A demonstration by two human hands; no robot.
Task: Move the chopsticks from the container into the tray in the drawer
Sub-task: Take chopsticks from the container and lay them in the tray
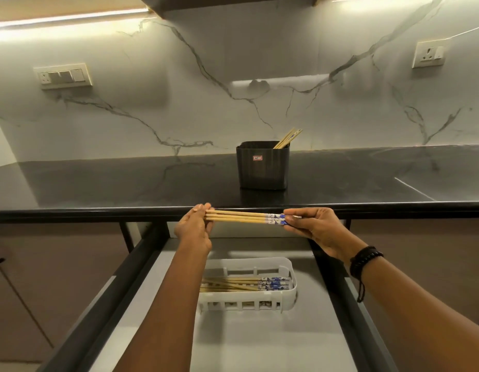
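Observation:
A bundle of wooden chopsticks with blue-and-white ends lies level in the air at the counter's front edge, above the open drawer. My left hand presses against the plain tips; my right hand pinches the patterned ends. Below, a white slotted tray sits in the drawer and holds several chopsticks lying side by side. On the counter stands a dark square container with a red label, with a few chopsticks leaning out of its back right corner.
The black counter runs across the view under a marble backsplash with wall sockets at the left and a socket at the right. The drawer's dark side rails flank its grey floor. A beaded bracelet is on my right wrist.

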